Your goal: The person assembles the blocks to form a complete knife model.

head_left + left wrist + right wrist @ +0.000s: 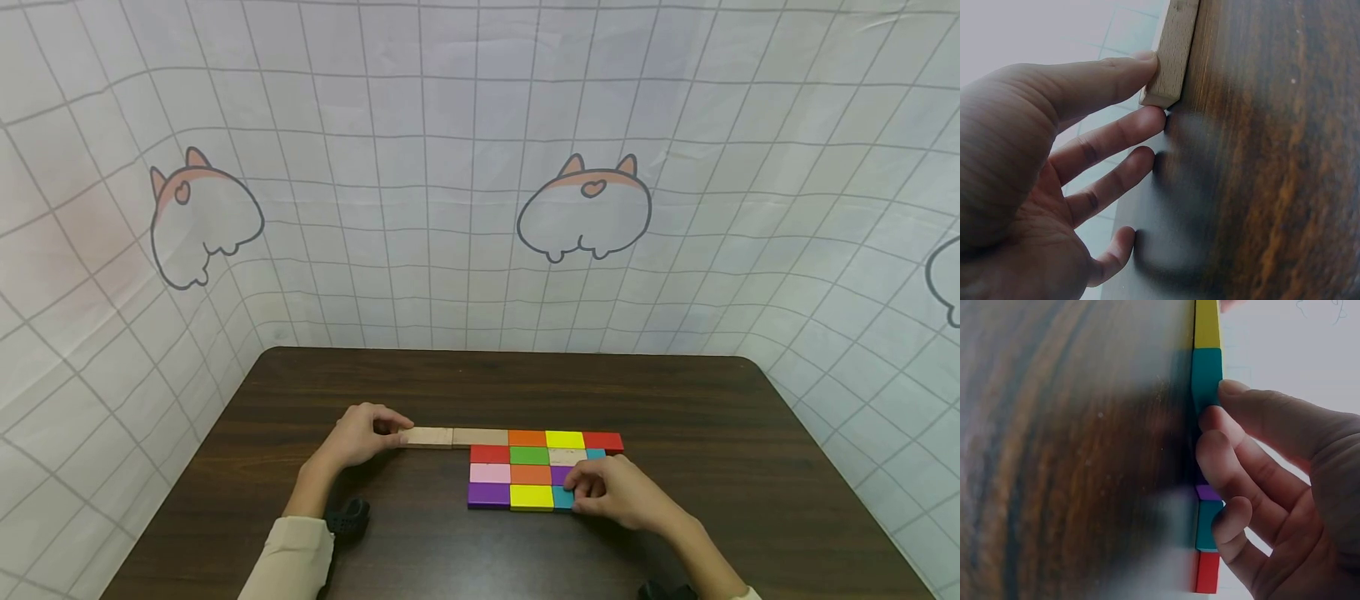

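Flat coloured blocks lie side by side in rows on the dark table. My left hand (362,437) holds the outer end of a plain wooden block (426,437) at the far row's left end. In the left wrist view its thumb (1145,61) presses the block's side, and another fingertip meets the end face. On the right, my right hand (628,493) pinches a teal block (562,498) at the near row's right end. The thumb (1234,389) touches that block in the right wrist view. Its other fingers are curled at the block's outer end, partly hiding neighbouring blocks.
A second plain block (480,437) joins the left one to orange, yellow and red (603,442) blocks. Nearer rows include a purple block (488,495) and a yellow block (531,497). The brown table (420,554) reaches a white gridded curtain (450,292) behind.
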